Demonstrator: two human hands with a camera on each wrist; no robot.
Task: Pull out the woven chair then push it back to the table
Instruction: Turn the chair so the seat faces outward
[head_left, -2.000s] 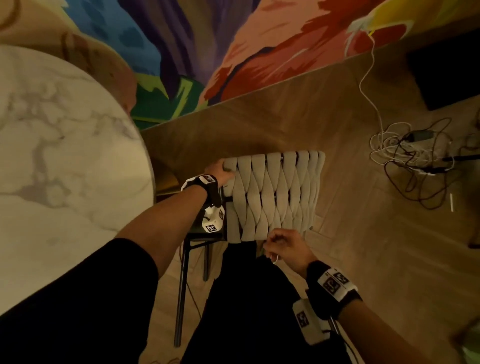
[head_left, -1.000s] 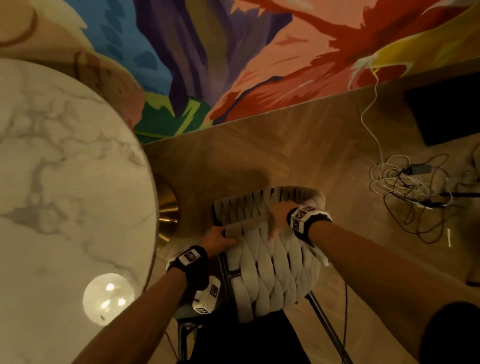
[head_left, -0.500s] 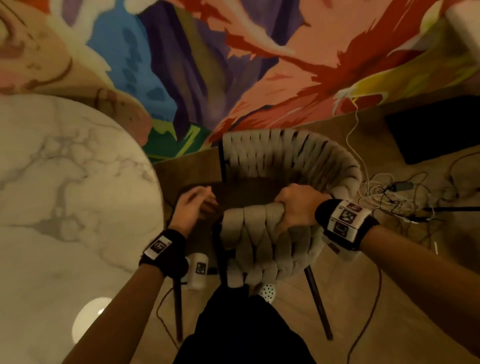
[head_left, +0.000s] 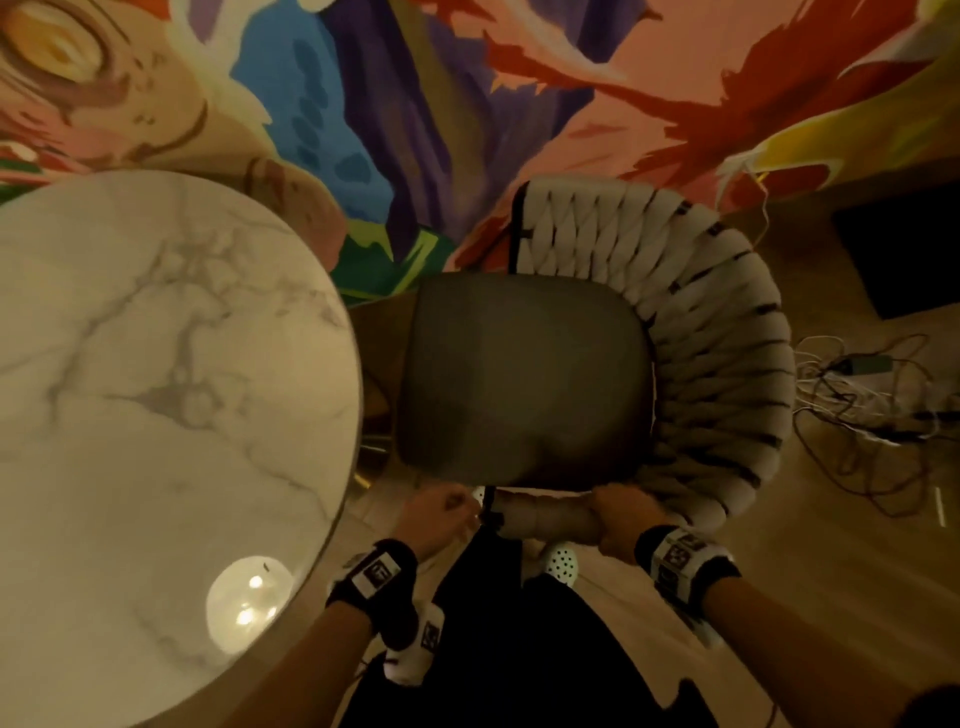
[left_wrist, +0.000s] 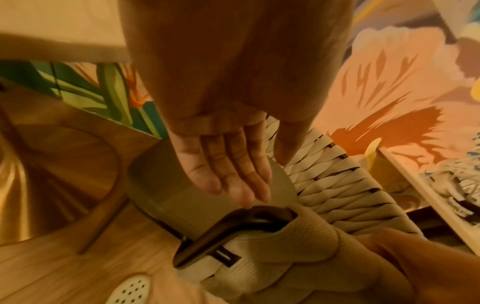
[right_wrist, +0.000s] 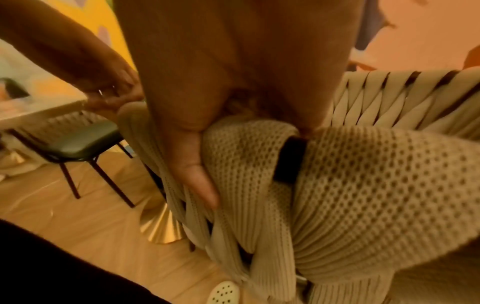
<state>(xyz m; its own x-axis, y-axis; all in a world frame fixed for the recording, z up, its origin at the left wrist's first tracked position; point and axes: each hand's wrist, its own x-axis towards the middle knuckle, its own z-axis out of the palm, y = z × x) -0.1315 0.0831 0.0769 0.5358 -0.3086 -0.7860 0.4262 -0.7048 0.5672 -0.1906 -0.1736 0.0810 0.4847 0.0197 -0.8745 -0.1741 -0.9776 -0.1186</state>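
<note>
Two hands are on the job but only one is really holding: the right hand (head_left: 621, 522) is clamped around the near top edge of the woven chair (head_left: 711, 353), which sits just right of the marble table (head_left: 156, 389). The left wrist view shows the left hand (left_wrist: 228, 164) with loose, straight fingers over the seat, gripping nothing, which the head view can't settle. The right wrist view adds a second chair (right_wrist: 78, 144) under the table. Since half a second ago, the seat shows fully.
</note>
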